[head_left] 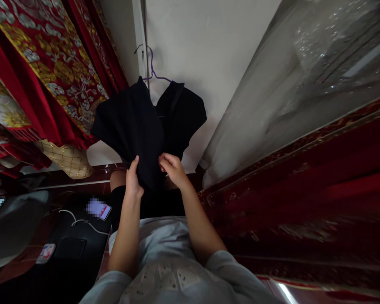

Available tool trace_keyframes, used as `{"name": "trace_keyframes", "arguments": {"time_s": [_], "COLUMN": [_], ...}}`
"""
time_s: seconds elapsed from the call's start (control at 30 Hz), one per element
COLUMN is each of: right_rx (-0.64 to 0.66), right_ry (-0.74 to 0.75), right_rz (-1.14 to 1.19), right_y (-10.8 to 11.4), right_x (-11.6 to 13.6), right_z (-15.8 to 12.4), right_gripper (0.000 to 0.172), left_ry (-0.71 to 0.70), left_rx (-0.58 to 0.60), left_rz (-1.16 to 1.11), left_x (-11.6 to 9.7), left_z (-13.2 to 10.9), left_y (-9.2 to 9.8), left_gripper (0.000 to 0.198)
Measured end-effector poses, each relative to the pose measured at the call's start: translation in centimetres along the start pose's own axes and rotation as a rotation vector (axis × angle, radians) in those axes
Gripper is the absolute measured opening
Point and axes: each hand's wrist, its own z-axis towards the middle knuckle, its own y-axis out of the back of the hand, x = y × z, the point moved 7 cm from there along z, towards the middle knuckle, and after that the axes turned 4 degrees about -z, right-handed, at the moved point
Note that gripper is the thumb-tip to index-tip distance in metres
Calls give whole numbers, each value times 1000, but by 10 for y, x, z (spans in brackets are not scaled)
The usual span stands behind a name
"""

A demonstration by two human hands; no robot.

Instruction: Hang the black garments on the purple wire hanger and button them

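A black short-sleeved top [145, 122] hangs by its shoulders from a thin purple hanger [152, 69], its neck opening in a V. The lower part of the cloth reaches down over my lap. At its left edge my left hand [133, 179] holds the fabric, thumb pointing up along the front and the other fingers hidden behind the cloth. My right hand [172, 166] is curled, with fingertips pinched together at the right side of the lower front. Whether anything small sits in that pinch is too dark to make out.
Red and gold embroidered cloth [63, 63] hangs at the left. Plastic-wrapped items [272, 93] and dark red fabric [319, 202] crowd the right. A lit phone [103, 211] and a white cable [72, 217] lie on a black seat [71, 230] beside my left arm.
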Motion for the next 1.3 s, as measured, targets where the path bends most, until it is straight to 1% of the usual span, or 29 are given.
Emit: {"name": "trace_keyframes", "arguments": {"time_s": [0.07,0.1,0.13,0.2,0.23,0.27,0.3,0.33,0.37,0.43,0.47,0.5,0.53,0.6,0.67,0.8,0.93,1.0,1.07,1.13,1.2,1.27,1.3], "right_rx": [-24,-49,-77,-114,-115,-111,-101,-82,-56,-17,-8,-6,-14,-36,-29,15,-7,11,40,13,-17,1,11], "right_ry": [28,33,32,23,21,23,28,36,45,68,77,83,85,81,70,34,23,15,-10,-28,-31,-36,-37], "right_rz": [-18,-25,-33,-50,-55,-59,-63,-66,-69,-68,-66,-64,-62,-68,-82,-110,-78,-31,7,20,22,29,35], "right_y": [7,13,19,31,35,38,39,39,37,34,33,32,33,35,36,31,30,31,34,41,46,43,41], "right_x": [10,14,17,25,30,36,42,49,55,67,71,74,76,78,76,70,71,70,66,59,51,44,42], "right_z": [-4,-6,-8,-13,-14,-16,-17,-19,-20,-24,-26,-28,-30,-32,-32,-30,-34,-37,-39,-40,-40,-41,-41], "right_gripper": [40,38,37,36,35,34,34,33,33,32,31,31,31,31,31,35,42,42,38,36,39,41,39], "left_ry": [-79,-157,-271,-576,-730,-855,-933,-959,-936,-821,-776,-760,-770,-806,-806,-795,-780,-788,-815,-849,-872,-880,-884], "left_rx": [-19,-29,-42,-92,-114,-111,-63,52,229,604,731,804,832,831,821,713,690,673,638,607,593,600,606], "left_rz": [45,79,127,273,365,457,544,624,703,831,872,901,921,941,964,971,923,893,870,847,827,820,818], "left_x": [-6,-11,-19,-38,-46,-51,-53,-51,-46,-29,-22,-18,-17,-18,-17,-16,-9,-5,-4,-5,-6,-6,-6], "left_z": [5,9,11,8,2,-7,-15,-23,-31,-51,-62,-70,-76,-80,-77,-64,-61,-62,-62,-64,-66,-70,-72], "left_y": [6,10,15,22,21,18,9,-3,-20,-52,-63,-71,-76,-81,-83,-78,-73,-71,-69,-68,-67,-68,-69], "left_gripper": [31,32,35,48,55,59,57,50,41,29,28,30,32,33,28,17,7,8,10,10,10,11,12]}}
